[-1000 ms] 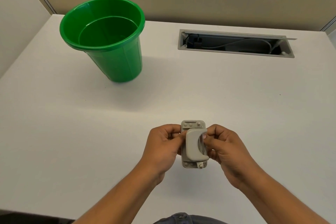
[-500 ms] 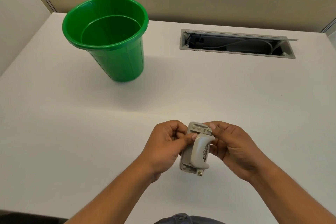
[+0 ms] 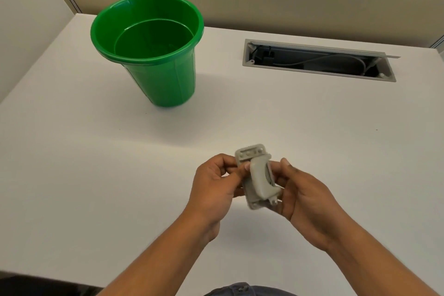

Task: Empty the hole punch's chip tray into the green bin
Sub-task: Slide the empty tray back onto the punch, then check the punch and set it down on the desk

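White desk (image 3: 72, 163); cable slot (image 3: 319, 61) (open)

Grey hole punch (image 3: 257, 176) tilted; green bin (image 3: 153, 55) upright.

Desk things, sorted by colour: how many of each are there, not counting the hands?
Green: 1, the green bin, standing upright at the far left of the desk.
Grey: 2, the hole punch held between left hand and right hand, and the cable slot set in the desk.
Total: 3
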`<state>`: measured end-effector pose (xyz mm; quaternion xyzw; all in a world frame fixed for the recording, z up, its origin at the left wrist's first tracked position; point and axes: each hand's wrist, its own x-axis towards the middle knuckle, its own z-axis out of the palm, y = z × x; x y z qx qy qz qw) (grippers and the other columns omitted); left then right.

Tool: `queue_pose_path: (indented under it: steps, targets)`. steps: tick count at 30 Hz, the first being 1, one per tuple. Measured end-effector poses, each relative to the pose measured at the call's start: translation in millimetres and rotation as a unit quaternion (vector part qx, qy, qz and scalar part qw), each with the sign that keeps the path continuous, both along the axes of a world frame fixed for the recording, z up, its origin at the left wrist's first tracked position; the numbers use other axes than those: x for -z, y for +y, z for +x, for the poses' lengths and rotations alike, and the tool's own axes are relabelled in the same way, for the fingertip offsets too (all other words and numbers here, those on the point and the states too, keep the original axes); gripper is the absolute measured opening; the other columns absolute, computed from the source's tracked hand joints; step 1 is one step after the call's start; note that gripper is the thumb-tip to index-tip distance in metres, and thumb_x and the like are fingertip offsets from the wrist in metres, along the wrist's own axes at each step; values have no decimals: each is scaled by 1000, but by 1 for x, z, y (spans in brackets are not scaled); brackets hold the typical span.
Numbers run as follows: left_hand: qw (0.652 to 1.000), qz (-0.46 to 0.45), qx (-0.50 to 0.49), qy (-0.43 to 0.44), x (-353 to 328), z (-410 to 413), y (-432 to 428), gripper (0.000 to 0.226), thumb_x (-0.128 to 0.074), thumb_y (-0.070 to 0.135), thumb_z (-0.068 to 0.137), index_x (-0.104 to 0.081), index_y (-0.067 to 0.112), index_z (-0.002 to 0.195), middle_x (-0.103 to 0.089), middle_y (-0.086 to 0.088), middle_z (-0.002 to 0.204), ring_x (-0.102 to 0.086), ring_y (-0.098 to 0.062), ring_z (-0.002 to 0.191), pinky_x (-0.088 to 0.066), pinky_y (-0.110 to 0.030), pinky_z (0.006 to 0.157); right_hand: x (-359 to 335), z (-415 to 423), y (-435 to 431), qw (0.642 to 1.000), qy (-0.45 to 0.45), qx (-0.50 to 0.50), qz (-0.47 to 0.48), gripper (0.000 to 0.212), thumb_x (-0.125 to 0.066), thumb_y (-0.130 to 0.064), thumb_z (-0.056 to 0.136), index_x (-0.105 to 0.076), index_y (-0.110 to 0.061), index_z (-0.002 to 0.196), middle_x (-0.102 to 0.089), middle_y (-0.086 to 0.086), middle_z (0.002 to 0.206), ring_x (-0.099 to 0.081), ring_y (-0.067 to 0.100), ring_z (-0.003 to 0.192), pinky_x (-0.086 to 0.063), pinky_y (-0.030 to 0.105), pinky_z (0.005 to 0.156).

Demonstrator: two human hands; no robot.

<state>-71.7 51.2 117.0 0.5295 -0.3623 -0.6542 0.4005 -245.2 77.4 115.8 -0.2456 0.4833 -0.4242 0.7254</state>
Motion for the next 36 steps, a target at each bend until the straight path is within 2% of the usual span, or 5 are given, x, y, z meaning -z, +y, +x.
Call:
queue_pose_path:
  steps: [7, 12, 21, 26, 36]
  targets:
    - [988, 63, -69, 122, -4, 0, -1, 26, -78, 17, 76, -64, 6, 94, -77, -20, 99, -76, -31, 89, -61, -29, 69, 2, 7, 10, 999, 27, -11, -35, 49, -82, -10, 75, -69, -23, 121, -75, 9, 115, -71, 21, 94, -57, 27, 79]
    - [971, 87, -106, 194, -3, -5, 2, 35, -78, 7, 72, -62, 0, 102, -76, -20, 105, -75, -31, 96, -61, -29, 72, -4, 10, 7, 995, 58, 73, -37, 41, -82, -21, 64, -78, -14, 104, -79, 12, 103, -74, 19, 88, -57, 21, 73]
    - [962, 93, -148, 208, 2, -14, 14, 23, -62, -14, 85, -60, 1, 103, -77, -18, 103, -75, -28, 94, -61, -27, 72, -6, 13, 9, 986, 136, 92, -40, 13, -73, -6, 83, -76, -11, 95, -80, 7, 84, -73, 16, 76, -56, 19, 64]
    - [975, 101, -122, 157, 4, -11, 17, 12, -69, 1, 87, -62, 5, 96, -77, -14, 98, -76, -21, 87, -60, -25, 69, -3, 8, 10, 987, 125, 96, -40, 12, -72, -7, 83, -75, -9, 94, -77, 5, 76, -70, 13, 69, -56, 20, 63]
    - [995, 57, -30, 79, 3, 7, 15, 29, -65, 42, 82, -77, 19, 93, -80, -9, 94, -76, -24, 93, -60, -26, 70, -7, -10, 4, 989, 119, 78, -29, 31, -75, -23, 66, -74, -9, 94, -74, 1, 74, -64, 8, 65, -53, 19, 59]
